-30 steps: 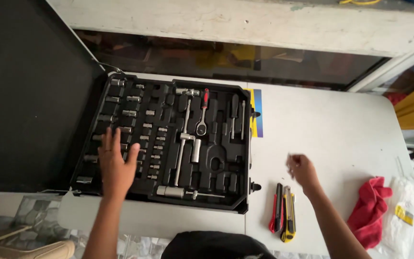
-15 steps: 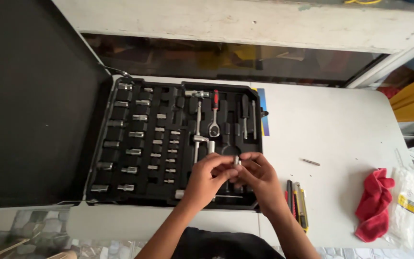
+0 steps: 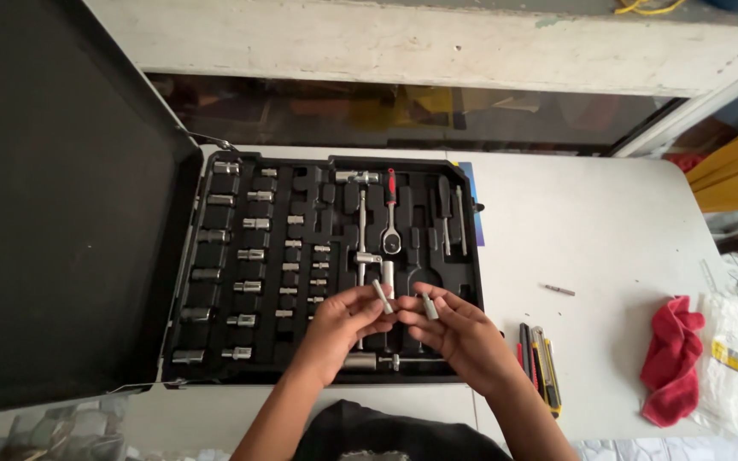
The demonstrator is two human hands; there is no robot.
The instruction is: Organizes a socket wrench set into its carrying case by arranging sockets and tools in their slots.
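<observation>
My left hand (image 3: 339,320) pinches a short metal extension bar (image 3: 382,296) between thumb and fingertips, tilted up over the open tool case (image 3: 318,265). My right hand (image 3: 459,329) grips a small silver socket (image 3: 429,306) just beside it; the two pieces sit close but apart. Right of my wrist lie two utility knives (image 3: 540,363) on the white table (image 3: 608,230), then a loose bit (image 3: 559,290) and a red cloth (image 3: 672,363). Farther in the case rests a red-handled ratchet (image 3: 391,213).

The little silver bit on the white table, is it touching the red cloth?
Apart. The head view shows the silver bit lying alone on the table, with a wide strip of bare white tabletop between it and the red cloth.
</observation>
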